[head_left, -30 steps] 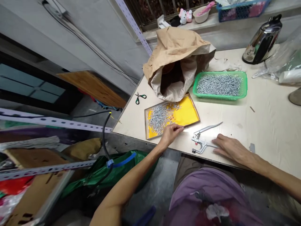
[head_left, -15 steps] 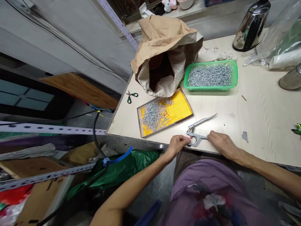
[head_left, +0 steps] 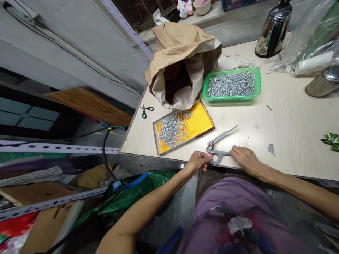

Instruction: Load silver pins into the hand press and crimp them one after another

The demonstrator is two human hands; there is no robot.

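Near the table's front edge lies grey metal hand pliers with a spring and a small red part at the jaw. Their upper handle stands spread away from the lower one. My right hand is closed round the end of the lower handle. My left hand pinches at the jaw end; what its fingertips hold there is too small to make out. Left of the pliers, a shallow tray with a yellow bottom holds a heap of small silvery metal pins. More such pins fill a green plastic basket behind it.
A large open paper sack stands behind the tray. Green-handled scissors lie at the table's left. At the back right are a steel kettle, a plastic bag and a metal canister. A green wrapper lies far right.
The whole view has shifted slightly, so the table things sit a little further left. Both hands keep their places at the pliers, with the left fingers slightly shifted at the jaw.
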